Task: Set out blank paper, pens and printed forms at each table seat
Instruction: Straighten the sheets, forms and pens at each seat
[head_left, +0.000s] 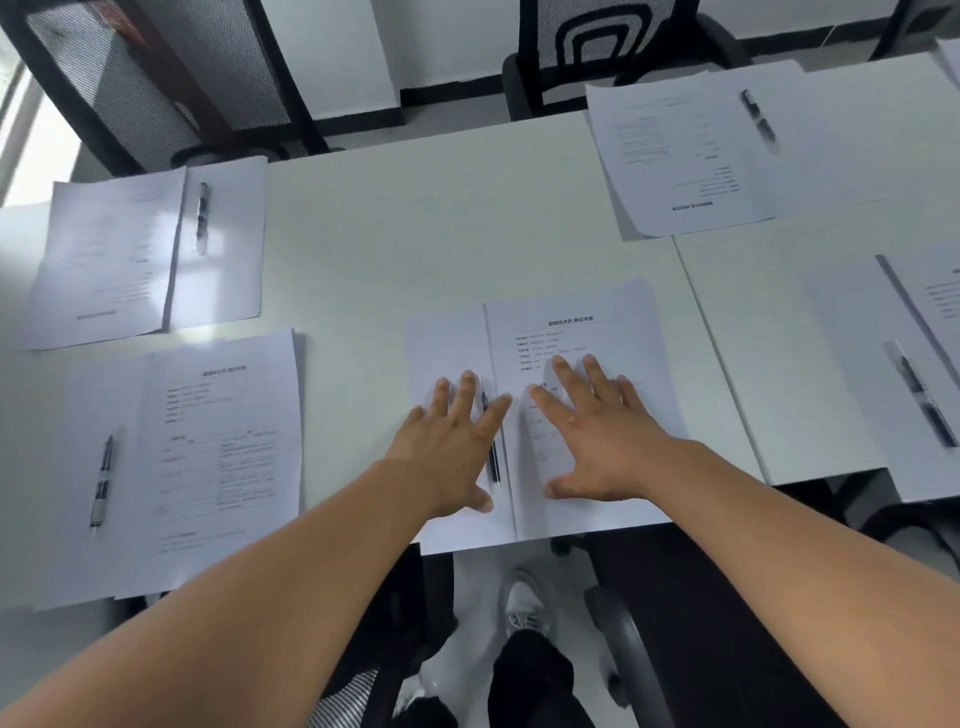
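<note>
Both my hands flat, fingers spread. Left hand (449, 436) presses blank paper (441, 353), pen (491, 441) under fingers; right hand (592, 431) on printed form (582, 332) at counter (415, 218) near edge. Step: squaring this seat. Next, I think: lift hands gently, check other seats.

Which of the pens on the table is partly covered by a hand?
The pen at the middle near seat: the left hand lies flat across it. The other pens lie untouched.

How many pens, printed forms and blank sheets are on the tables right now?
Pens: 5
Printed forms: 5
Blank sheets: 5
Total: 15
</note>
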